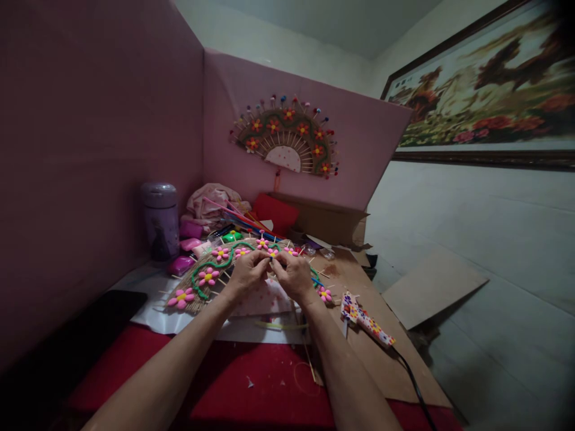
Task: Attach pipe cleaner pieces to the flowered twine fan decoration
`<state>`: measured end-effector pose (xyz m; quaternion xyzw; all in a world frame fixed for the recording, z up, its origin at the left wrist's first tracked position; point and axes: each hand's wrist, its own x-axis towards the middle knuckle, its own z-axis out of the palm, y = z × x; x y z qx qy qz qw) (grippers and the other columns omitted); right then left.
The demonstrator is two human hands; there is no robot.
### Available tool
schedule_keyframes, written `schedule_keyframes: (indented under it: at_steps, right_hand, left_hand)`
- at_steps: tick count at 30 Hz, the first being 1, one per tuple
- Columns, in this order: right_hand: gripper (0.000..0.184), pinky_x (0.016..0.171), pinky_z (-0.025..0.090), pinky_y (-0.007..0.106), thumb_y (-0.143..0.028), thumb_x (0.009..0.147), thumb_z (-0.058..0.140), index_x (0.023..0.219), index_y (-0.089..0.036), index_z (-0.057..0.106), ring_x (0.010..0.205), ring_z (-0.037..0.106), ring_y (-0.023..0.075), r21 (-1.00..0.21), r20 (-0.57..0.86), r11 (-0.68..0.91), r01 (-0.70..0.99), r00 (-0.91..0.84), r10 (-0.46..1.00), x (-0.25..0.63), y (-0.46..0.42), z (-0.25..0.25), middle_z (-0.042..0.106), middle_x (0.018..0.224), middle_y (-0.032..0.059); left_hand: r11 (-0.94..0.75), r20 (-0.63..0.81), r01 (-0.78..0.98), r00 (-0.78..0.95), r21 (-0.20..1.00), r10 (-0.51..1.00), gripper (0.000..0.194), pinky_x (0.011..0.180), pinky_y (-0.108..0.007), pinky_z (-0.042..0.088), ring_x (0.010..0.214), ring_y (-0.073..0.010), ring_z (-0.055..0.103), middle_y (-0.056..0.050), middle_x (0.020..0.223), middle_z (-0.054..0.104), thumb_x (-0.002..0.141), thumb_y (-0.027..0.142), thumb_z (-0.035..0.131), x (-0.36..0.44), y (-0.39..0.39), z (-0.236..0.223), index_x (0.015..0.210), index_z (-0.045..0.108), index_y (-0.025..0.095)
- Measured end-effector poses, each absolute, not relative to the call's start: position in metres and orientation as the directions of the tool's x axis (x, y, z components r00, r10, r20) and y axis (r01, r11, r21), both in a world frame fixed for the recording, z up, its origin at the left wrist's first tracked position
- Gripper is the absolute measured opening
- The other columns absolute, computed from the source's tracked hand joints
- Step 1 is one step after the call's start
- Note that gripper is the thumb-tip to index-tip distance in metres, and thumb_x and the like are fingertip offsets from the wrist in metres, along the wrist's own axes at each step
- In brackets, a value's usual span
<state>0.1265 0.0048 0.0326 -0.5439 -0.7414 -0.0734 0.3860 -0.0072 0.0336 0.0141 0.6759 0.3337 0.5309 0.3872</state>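
My left hand (249, 272) and my right hand (294, 274) meet above the middle of a craft fan (197, 296), fingertips pinched together. A small dark blue piece (271, 258) shows between the fingertips; its kind is unclear. Past my right hand a thin blue length (317, 281) sticks out, and I cannot tell whether it joins that piece. The fan lies on the table, with twine-like brown covering, thin sticks, a wavy green fuzzy strip (194, 281) and pink flowers (180, 298) with yellow centres. My hands hide part of its middle.
A flower-patterned glue gun (366, 320) with a black cord lies on cardboard (377, 368) at right. A purple tumbler (160, 221) stands at left, near bright packets (180, 264). Behind are coloured rods (242, 220) and a cardboard box (323, 218). A finished-looking fan (287, 134) hangs on the pink panel.
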Motion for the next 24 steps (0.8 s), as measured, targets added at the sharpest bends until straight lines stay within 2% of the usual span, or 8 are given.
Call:
schedule_keyframes:
  at_steps: [4, 12, 16, 19, 24]
  right_hand:
    - [0.018, 0.054, 0.027, 0.023, -0.025, 0.081, 0.051, 0.065, -0.020, 0.057, 0.054, 0.053, 0.0122, -0.263, 0.663, 0.374, 0.889, -0.115, 0.739, 0.126, 0.007, 0.029, 0.062, 0.058, -0.0012]
    - [0.018, 0.057, 0.028, 0.023, -0.022, 0.079, 0.051, 0.063, -0.020, 0.057, 0.054, 0.053, 0.0116, -0.301, 0.695, 0.363, 0.882, -0.057, 0.716, 0.117, 0.004, 0.025, 0.062, 0.057, -0.0015]
    - [0.017, 0.057, 0.027, 0.022, -0.023, 0.080, 0.051, 0.065, -0.020, 0.059, 0.056, 0.054, 0.0117, -0.294, 0.698, 0.341, 0.893, -0.043, 0.715, 0.119, 0.005, 0.026, 0.063, 0.059, -0.0014]
    - [0.016, 0.056, 0.026, 0.022, -0.024, 0.080, 0.051, 0.067, -0.020, 0.059, 0.057, 0.055, 0.0120, -0.274, 0.696, 0.335, 0.902, -0.055, 0.716, 0.121, 0.006, 0.024, 0.063, 0.060, -0.0012]
    - [0.016, 0.056, 0.026, 0.022, -0.022, 0.078, 0.052, 0.064, -0.019, 0.058, 0.055, 0.052, 0.0113, -0.262, 0.699, 0.349, 0.900, -0.073, 0.711, 0.119, 0.007, 0.022, 0.061, 0.057, -0.0020]
  left_hand:
    - [-0.512, 0.489, 0.099, 0.191, 0.853, 0.851, 0.013, 0.046, -0.021, 0.038, 0.047, -0.0097, 0.050, 0.002, 0.055, 0.057, 0.075, 0.024, 0.051, -0.006, 0.035, 0.011, 0.071, 0.059, 0.015]
    - [-0.605, 0.596, 0.217, 0.113, 0.766, 0.795, 0.011, 0.050, -0.020, 0.039, 0.050, -0.0092, 0.051, 0.003, 0.056, 0.056, 0.076, 0.018, 0.049, -0.005, 0.027, 0.010, 0.072, 0.059, 0.016]
    - [-0.587, 0.574, 0.118, 0.128, 0.801, 0.809, 0.012, 0.052, -0.020, 0.041, 0.056, -0.0101, 0.053, 0.000, 0.064, 0.060, 0.075, 0.020, 0.051, -0.004, 0.033, 0.008, 0.074, 0.061, 0.015]
    - [-0.508, 0.499, 0.012, 0.168, 0.861, 0.850, 0.012, 0.047, -0.020, 0.039, 0.050, -0.0093, 0.051, 0.002, 0.059, 0.058, 0.074, 0.023, 0.052, -0.004, 0.037, 0.007, 0.074, 0.061, 0.015]
    - [-0.543, 0.532, 0.068, 0.134, 0.837, 0.836, 0.009, 0.046, -0.019, 0.038, 0.045, -0.0085, 0.049, 0.004, 0.051, 0.055, 0.071, 0.018, 0.053, -0.004, 0.034, 0.007, 0.072, 0.061, 0.015]
